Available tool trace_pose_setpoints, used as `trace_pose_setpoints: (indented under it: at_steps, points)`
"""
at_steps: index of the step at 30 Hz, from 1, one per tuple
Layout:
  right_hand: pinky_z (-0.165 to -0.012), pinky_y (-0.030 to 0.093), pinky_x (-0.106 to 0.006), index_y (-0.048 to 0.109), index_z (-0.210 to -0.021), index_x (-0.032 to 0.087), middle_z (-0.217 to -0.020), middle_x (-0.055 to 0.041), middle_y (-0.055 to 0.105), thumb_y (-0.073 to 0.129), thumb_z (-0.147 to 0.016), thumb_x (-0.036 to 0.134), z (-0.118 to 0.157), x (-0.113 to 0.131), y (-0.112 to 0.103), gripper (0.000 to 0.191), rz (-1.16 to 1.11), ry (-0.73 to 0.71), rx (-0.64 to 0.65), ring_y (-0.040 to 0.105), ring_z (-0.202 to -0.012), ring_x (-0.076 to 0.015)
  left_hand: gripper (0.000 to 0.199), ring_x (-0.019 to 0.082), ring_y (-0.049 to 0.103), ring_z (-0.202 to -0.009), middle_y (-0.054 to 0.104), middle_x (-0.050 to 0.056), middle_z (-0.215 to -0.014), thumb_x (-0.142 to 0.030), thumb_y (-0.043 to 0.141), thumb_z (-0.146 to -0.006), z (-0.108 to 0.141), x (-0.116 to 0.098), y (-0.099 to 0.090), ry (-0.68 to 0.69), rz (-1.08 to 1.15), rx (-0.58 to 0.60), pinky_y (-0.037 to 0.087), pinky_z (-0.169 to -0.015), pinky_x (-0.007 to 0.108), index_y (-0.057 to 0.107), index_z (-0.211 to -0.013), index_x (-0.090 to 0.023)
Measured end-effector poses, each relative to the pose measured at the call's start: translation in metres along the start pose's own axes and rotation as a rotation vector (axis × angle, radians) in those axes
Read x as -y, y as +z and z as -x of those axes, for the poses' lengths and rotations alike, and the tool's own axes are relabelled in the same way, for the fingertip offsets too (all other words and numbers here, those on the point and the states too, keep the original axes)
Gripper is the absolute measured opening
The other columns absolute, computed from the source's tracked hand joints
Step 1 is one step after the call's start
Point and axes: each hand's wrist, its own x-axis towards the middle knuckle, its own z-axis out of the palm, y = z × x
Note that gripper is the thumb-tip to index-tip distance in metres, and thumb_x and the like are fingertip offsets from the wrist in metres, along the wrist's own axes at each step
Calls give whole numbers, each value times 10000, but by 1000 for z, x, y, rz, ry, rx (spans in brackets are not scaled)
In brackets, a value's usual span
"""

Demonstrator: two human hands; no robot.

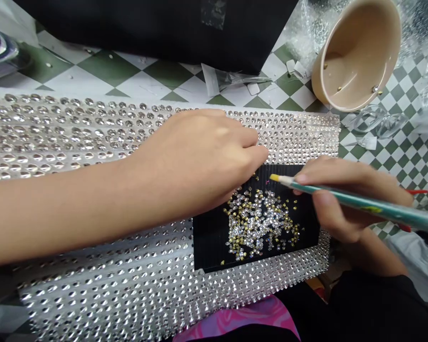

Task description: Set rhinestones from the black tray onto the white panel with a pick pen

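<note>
My left hand reaches in from the left and rests with curled fingers over a sheet of rhinestone rows, beside a black ridged tray. Its fingertips are hidden beneath it, so anything in them cannot be seen. In my right hand is a green pencil, pinched near its pale, yellow-tipped end. That tip hangs over the tray's upper part, close to my left knuckles. Loose clear rhinestones, many showing gold backs, lie scattered in the tray.
A beige cup with a few stones inside stands tilted at the upper right. Behind the sheet is a large black box. Clear plastic packaging lies on the green-and-white checked tablecloth. Something red shows beyond my right hand.
</note>
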Motion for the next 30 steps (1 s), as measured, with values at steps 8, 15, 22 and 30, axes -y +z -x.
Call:
trace_pose_setpoints:
  at_steps: [8, 15, 22, 30]
  points:
    - [-526, 571, -276, 772, -997, 223, -774, 11, 773, 631, -824, 24, -1, -1, 18, 299, -27, -202, 1, 697, -600, -131, 367, 224, 665, -778, 757, 47, -889, -174, 344, -1013, -1, -1, -2, -17, 14, 22, 454, -705, 371, 695, -909, -200]
    - [-592, 626, -249, 766, -1041, 220, -835, -8, 800, 649, -882, 47, -4, -3, 14, 263, -39, -252, 128, 729, -637, -125, 389, 233, 685, -780, 753, 45, -877, -180, 317, -1002, -2, -2, 1, -22, 15, 34, 485, -710, 378, 696, -913, -200]
    - [-546, 600, -251, 765, -1052, 203, -785, -3, 776, 625, -866, 42, -3, -2, 18, 283, -72, -264, 34, 717, -618, -126, 376, 234, 705, -788, 755, 30, -873, -196, 336, -969, -5, -1, -2, -43, -1, 61, 473, -699, 377, 702, -892, -231]
    - [-569, 609, -261, 764, -1053, 228, -819, 6, 794, 636, -889, 61, -1, -2, 16, 267, -65, -229, 45, 726, -646, -123, 408, 258, 699, -808, 753, 56, -900, -174, 319, -998, -5, -2, 1, -38, 16, 87, 503, -727, 398, 720, -929, -207]
